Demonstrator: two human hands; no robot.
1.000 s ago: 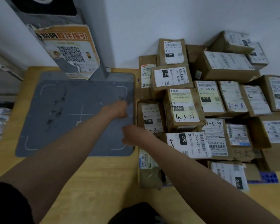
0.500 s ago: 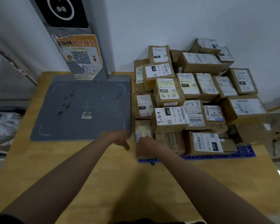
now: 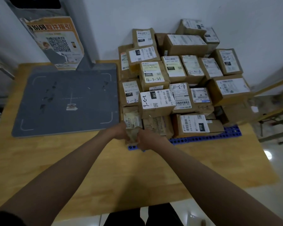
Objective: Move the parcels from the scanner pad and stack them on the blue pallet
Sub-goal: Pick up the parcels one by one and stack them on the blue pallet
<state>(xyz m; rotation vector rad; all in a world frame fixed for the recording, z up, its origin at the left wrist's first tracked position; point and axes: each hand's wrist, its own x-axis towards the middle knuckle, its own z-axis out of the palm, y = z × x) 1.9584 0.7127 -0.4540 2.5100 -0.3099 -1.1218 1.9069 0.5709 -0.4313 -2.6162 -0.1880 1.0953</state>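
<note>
The grey scanner pad (image 3: pixel 67 101) lies on the wooden table with only a small white sticker (image 3: pixel 71 107) near its middle. To its right, the blue pallet (image 3: pixel 206 136) carries a tall stack of several labelled cardboard parcels (image 3: pixel 155 75). At the pallet's front left corner a small brown parcel (image 3: pixel 132 121) sits low at the edge of the stack. My left hand (image 3: pixel 119 132) grips its left side and my right hand (image 3: pixel 145 138) grips its right side, fingers curled on it. The parcel's lower front is hidden by my hands.
The scanner's grey post (image 3: pixel 59 38) with an orange QR poster rises behind the pad. A white wall backs the stack. The wooden table (image 3: pixel 72 160) extends toward me. A yellow-framed rack (image 3: pixel 274 111) stands at the right over a tiled floor.
My view pulled back and then came nearer. Both hands drew back from the pad's right edge to the pallet's front left corner and closed on the small parcel there.
</note>
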